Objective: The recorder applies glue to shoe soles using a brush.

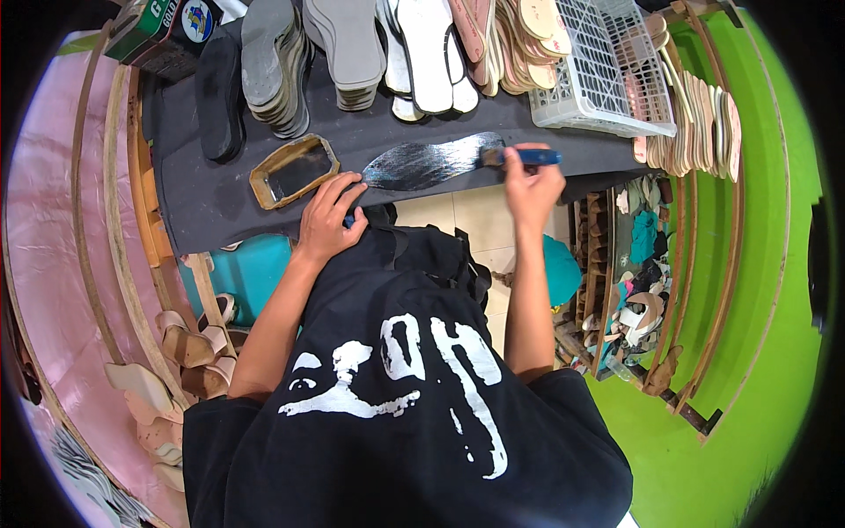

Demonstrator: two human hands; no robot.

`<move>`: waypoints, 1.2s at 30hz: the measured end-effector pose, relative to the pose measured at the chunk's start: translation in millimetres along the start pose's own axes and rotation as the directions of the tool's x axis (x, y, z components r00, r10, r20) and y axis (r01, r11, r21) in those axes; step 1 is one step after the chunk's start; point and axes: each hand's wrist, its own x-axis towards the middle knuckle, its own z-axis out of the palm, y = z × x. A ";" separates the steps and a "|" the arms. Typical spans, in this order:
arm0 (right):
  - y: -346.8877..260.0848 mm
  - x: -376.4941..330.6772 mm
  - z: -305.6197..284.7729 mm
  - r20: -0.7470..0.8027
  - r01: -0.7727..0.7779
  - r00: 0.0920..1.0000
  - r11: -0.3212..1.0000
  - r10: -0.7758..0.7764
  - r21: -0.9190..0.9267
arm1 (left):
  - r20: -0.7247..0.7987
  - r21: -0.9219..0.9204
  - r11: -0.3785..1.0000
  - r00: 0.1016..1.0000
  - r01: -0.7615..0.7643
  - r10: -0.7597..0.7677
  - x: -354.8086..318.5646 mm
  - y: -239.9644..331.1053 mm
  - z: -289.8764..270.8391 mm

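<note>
A black shoe insole point(422, 165) lies lengthwise near the front edge of the table, its top wet and glossy. My right hand point(533, 187) is closed round the blue handle of a brush point(532, 157), whose head touches the insole's right end. My left hand point(330, 216) rests at the table's front edge, fingers spread, with fingertips at the insole's left tip. Just left of that hand stands an angular open container point(331, 151) with a brownish, crusted rim; dark material shows inside.
Stacks of grey insoles point(348, 48), white insoles point(426, 57) and beige insoles point(532, 53) line the back of the dark-covered table point(198, 198). A white plastic basket point(598, 75) stands at the back right. A tin point(163, 35) is at the far left. Shoe racks flank both sides.
</note>
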 end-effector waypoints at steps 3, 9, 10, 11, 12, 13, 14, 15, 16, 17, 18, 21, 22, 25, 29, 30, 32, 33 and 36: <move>7.8 17.1 -9.3 -0.154 0.084 0.984 0.994 -0.093 -0.064 | 0.001 0.025 1.000 1.000 -0.007 0.007 -0.6 -1.2 -0.1; -22.7 -14.3 17.2 0.166 0.439 0.896 0.878 -0.411 -0.194 | -0.003 0.004 1.000 1.000 -0.001 0.001 -0.2 -4.0 1.0; -34.9 -28.2 25.9 0.220 0.463 0.876 0.876 -0.429 -0.136 | -0.003 0.005 1.000 1.000 0.001 -0.001 -1.2 -4.0 0.0; -45.6 -41.4 35.5 0.235 0.422 0.884 0.906 -0.404 -0.031 | -0.014 0.020 1.000 1.000 -0.012 0.012 -1.4 -4.8 0.2; -56.3 -51.3 43.8 0.255 0.376 0.888 0.924 -0.382 0.072 | -0.018 0.026 1.000 1.000 -0.015 0.015 -1.7 -5.0 -0.2; -66.2 -58.0 48.5 0.264 0.327 0.900 0.938 -0.346 0.112 | -0.012 0.023 1.000 1.000 -0.007 0.007 -1.7 -4.3 -0.5; -73.2 -60.9 53.0 0.275 0.277 0.910 0.949 -0.310 0.152 | -0.005 0.020 1.000 1.000 0.000 0.000 -1.6 -3.8 -0.4; -73.8 -60.5 58.4 0.258 0.287 0.910 0.942 -0.324 0.171 | -0.015 0.023 1.000 1.000 -0.006 0.006 -1.0 -4.0 0.9; -74.2 -59.2 60.1 0.254 0.292 0.909 0.940 -0.330 0.175 | -0.019 0.028 1.000 1.000 -0.011 0.011 -0.8 -3.2 0.9; -74.6 -57.7 61.0 0.280 0.202 0.926 0.958 -0.254 0.203 | -0.016 0.021 1.000 1.000 -0.005 0.006 -0.7 -2.6 0.9; -74.0 -56.5 61.6 0.309 0.109 0.934 0.968 -0.178 0.227 | -0.012 0.014 1.000 1.000 0.000 0.000 -0.9 -2.6 0.0; -54.1 -47.8 52.4 0.259 0.030 0.962 0.978 -0.084 0.206 | -0.020 0.031 0.999 1.000 0.006 -0.005 -2.2 -5.7 -0.7; -41.8 -44.0 46.8 0.229 -0.004 0.973 0.982 -0.040 0.187 | -0.023 0.028 1.000 1.000 -0.007 0.008 -3.6 -5.2 -0.4; -16.0 -22.1 19.8 0.027 0.025 0.999 1.000 -0.025 0.014 | -0.023 0.024 1.000 1.000 -0.011 0.011 -2.1 -4.5 -1.0; -15.2 -3.0 3.7 -0.062 0.168 0.981 0.967 -0.182 -0.190 | -0.036 0.022 1.000 0.999 -0.020 0.021 -1.6 -4.7 0.9; -19.6 -5.6 8.2 -0.061 0.168 0.981 0.968 -0.182 -0.187 | -0.035 0.025 1.000 0.999 -0.019 0.020 -2.6 -4.6 0.7; -32.6 -15.5 25.7 0.026 0.173 0.985 0.980 -0.171 -0.103 | -0.012 0.011 1.000 1.000 0.001 -0.001 -4.0 -5.3 1.5; -38.5 -20.4 36.6 0.077 0.313 0.949 0.941 -0.305 -0.127 | -0.011 0.013 1.000 1.000 0.003 -0.002 -4.5 -6.0 1.2; -59.4 -39.1 66.6 0.323 0.537 0.819 0.832 -0.475 -0.139 | 0.004 0.030 1.000 1.000 -0.005 0.005 -5.6 -7.7 -0.1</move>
